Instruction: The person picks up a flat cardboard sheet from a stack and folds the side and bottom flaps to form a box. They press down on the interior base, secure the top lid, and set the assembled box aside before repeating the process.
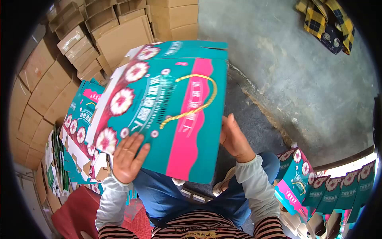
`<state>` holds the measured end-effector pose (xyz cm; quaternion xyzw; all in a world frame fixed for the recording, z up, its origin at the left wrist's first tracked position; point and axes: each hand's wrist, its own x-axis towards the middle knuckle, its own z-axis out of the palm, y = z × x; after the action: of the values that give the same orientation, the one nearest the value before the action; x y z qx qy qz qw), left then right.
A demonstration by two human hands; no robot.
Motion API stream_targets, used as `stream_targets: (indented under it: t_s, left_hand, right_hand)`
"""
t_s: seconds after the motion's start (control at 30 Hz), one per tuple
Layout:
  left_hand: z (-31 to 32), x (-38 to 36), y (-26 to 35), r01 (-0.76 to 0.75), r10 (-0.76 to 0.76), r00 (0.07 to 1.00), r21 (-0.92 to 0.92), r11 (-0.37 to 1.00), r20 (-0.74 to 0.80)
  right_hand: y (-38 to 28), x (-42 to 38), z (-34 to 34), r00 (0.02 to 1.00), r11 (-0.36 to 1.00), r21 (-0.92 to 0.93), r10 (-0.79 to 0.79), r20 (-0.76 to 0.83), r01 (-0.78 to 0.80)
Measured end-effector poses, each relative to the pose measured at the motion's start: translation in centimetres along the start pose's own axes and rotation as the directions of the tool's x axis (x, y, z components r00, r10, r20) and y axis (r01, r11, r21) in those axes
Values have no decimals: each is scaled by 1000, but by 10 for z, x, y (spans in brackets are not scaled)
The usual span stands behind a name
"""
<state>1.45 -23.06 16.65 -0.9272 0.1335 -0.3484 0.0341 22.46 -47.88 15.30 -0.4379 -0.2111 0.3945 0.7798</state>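
Note:
A large teal and pink printed carton (159, 111), with flower pictures and a yellow rope handle (211, 95), is tilted above my lap. My left hand (129, 157) lies on its lower left part, palm toward the printed face, fingers spread. At the carton's right edge is my right hand (234, 137), thumb pointing up and the other fingers partly hidden behind the edge. White sleeves cover both forearms.
Brown cardboard boxes (79, 51) are stacked at the left and back. More printed cartons lie at the left (79, 119) and stand at the lower right (334, 193). A yellow and black checked item (318, 22) is on the grey floor (278, 59). Red fabric (79, 211) is at lower left.

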Motion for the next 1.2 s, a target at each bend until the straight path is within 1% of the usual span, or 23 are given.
stream_targets:
  t_s: [0.07,0.17,0.2,0.27,0.33,0.43,0.5,0.67,0.73,0.77,0.8,0.83,0.87,0.9,0.93,0.97,1.0,1.03,1.07,1.1,1.17,1.2]
  left_hand:
    - [6,13,6,-68,70,996,-35,997,60]
    - [28,26,13,-142,145,988,-68,988,49]
    - [38,24,15,-164,167,984,-60,985,54]
    - [52,24,18,-174,179,982,-82,981,63]
    - [57,15,26,-138,152,985,-145,980,84]
    - [70,19,27,-72,87,990,-134,988,113]
    - [80,22,27,-14,28,988,-92,996,153]
    - [103,28,29,146,-134,972,-49,988,193]
    - [116,23,20,405,-373,900,-115,907,227]
    - [125,17,13,526,-483,838,-142,838,252]
    - [143,0,-7,529,-499,839,-113,841,216]
    - [156,-12,-23,639,-592,767,-229,734,246]
    - [184,-36,-53,735,-649,677,-337,588,346]
    - [205,-51,-76,809,-682,579,-418,413,446]
    - [180,-25,-54,870,-763,383,-482,108,521]
    - [154,5,-34,837,-780,179,-509,-199,599]
    - [158,-1,-37,770,-767,121,-547,-327,630]
    - [167,-10,-39,799,-857,253,-596,-76,448]
    - [177,-19,-42,786,-884,395,-591,184,251]
    - [180,-24,-45,731,-843,535,-529,431,53]
    - [123,24,5,578,-657,748,-395,714,-93]
    - [100,39,25,469,-529,848,-444,763,-13]
  right_hand:
    - [-6,-7,-1,995,999,29,-28,-93,30]
    - [-11,-14,-20,984,997,-66,16,-176,-28]
    - [-9,-17,-26,981,999,-31,3,-194,-9]
    - [3,-26,-40,973,999,43,-18,-230,28]
    - [9,-42,-39,964,998,61,-13,-267,30]
    - [16,-43,-45,956,992,87,-66,-285,95]
    - [19,-42,-46,948,986,99,-99,-301,134]
    - [25,-49,-54,922,979,78,-151,-355,191]
    - [22,-56,-58,914,973,81,-173,-366,217]
    - [20,-60,-60,911,970,83,-182,-371,228]
    - [19,-63,-61,902,968,74,-192,-385,238]
    - [17,-66,-64,895,967,69,-200,-399,247]
    - [16,-67,-65,888,965,67,-205,-412,253]
    - [14,-64,-68,888,959,66,-228,-399,276]
    - [11,-64,-67,888,957,72,-232,-398,282]
    - [9,-63,-64,886,952,79,-242,-395,295]
    - [3,-63,-59,882,951,76,-247,-402,301]
    - [-1,-61,-57,876,950,85,-239,-419,300]
    - [-6,-58,-55,870,949,92,-235,-433,302]
    - [-9,-56,-54,865,947,98,-232,-445,305]
    - [-11,-50,-54,856,955,102,-200,-478,279]
    - [-9,-47,-57,851,960,101,-181,-493,262]
